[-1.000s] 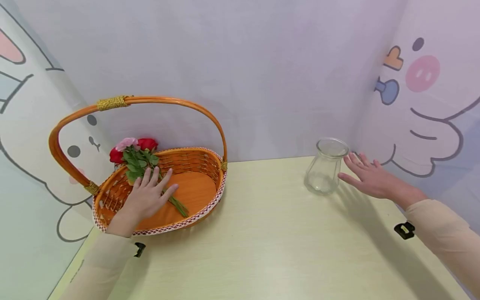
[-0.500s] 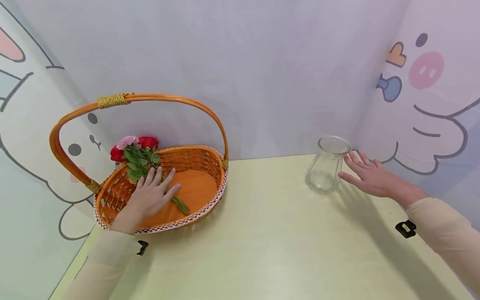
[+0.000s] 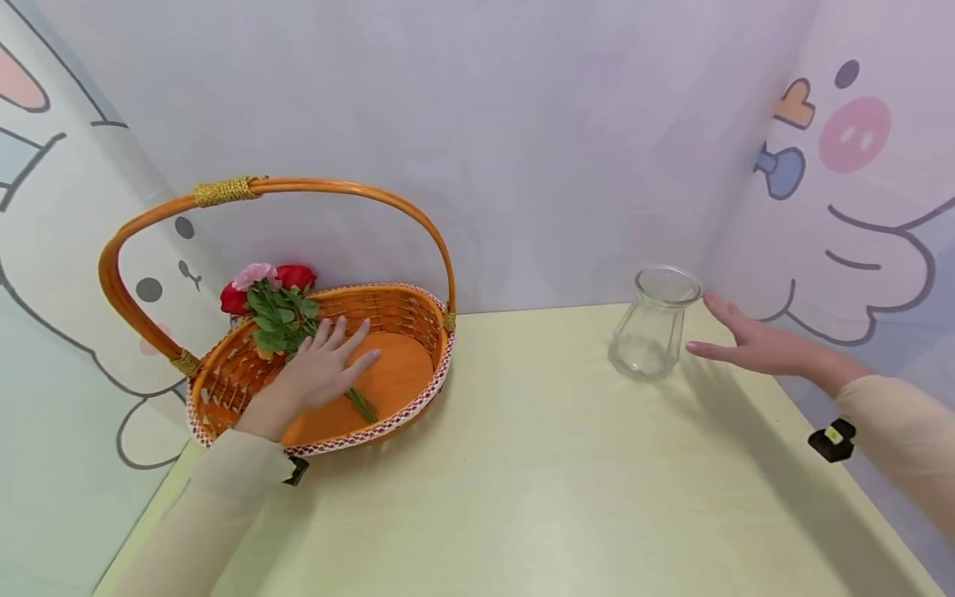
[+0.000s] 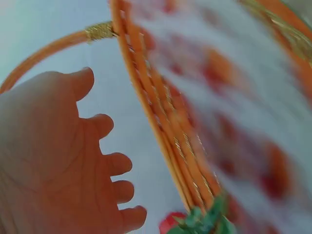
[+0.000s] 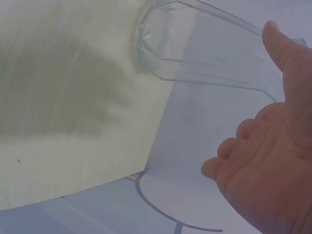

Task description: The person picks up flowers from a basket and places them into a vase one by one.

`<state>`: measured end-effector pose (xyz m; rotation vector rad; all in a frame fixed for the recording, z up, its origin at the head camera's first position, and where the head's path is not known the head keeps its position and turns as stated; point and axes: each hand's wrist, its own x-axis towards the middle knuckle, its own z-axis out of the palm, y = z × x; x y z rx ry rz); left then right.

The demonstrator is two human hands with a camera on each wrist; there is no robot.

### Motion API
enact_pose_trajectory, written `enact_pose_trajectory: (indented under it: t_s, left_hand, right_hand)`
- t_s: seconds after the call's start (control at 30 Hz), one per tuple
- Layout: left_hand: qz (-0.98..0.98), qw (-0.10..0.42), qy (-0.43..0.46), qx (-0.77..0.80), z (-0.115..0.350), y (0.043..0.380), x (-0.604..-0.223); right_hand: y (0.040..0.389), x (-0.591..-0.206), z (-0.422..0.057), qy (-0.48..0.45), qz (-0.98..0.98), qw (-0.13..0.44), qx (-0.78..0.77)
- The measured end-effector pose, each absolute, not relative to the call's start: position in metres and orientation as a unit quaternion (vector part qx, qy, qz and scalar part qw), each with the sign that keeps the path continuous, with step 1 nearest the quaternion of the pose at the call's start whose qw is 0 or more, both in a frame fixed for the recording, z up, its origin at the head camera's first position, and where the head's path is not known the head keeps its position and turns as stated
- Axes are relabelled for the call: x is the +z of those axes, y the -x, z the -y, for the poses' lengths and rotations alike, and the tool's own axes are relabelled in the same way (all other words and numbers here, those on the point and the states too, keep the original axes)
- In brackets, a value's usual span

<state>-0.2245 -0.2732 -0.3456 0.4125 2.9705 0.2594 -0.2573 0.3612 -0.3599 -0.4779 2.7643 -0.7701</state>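
A wicker basket (image 3: 403, 356) with a tall arched handle stands at the left, and a bunch of red and pink roses (image 3: 278, 308) with green stems lies in it, blooms over the back left rim. My left hand (image 3: 317, 377) is spread over the basket above the stems, holding nothing; in the left wrist view its palm (image 4: 53, 156) faces the basket's woven wall. A clear glass vase (image 3: 649, 327) stands upright at the right. Beside it my right hand (image 3: 768, 344) has thumb and fingers apart and empty; in the right wrist view the vase (image 5: 209, 53) lies just past the thumb.
Both things stand on a pale wooden table (image 3: 537, 464) near its back edge. Behind rises a plain light curtain (image 3: 522, 157). Side panels carry a cartoon rabbit (image 3: 45, 249) and a cartoon pig (image 3: 858, 207). A black wrist device (image 3: 831, 439) sits at the right sleeve.
My left hand has shifted slightly right over the basket. My right hand has turned so that its thumb parts from the fingers, opening toward the vase. Basket, roses and vase stay put.
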Motion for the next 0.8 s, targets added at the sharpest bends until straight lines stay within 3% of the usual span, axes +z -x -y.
enact_pose_trajectory:
  t_s: [0.2,0.47,0.8]
  left_hand:
    - [-0.976,0.069,-0.161,0.131,0.221,0.236,-0.332]
    - [-0.932,0.068,-0.297,0.195,0.109,0.248,-0.313]
    - [-0.879,0.059,-0.361,0.306,-0.017,0.286,-0.374]
  right_hand:
    - [0.271,-0.362,-0.373,0.159,-0.915,0.133,-0.346]
    - [0.286,-0.372,-0.373,0.166,-0.89,0.143,-0.4]
    - [0.29,-0.384,-0.354,0.158,-0.883,0.152,-0.416]
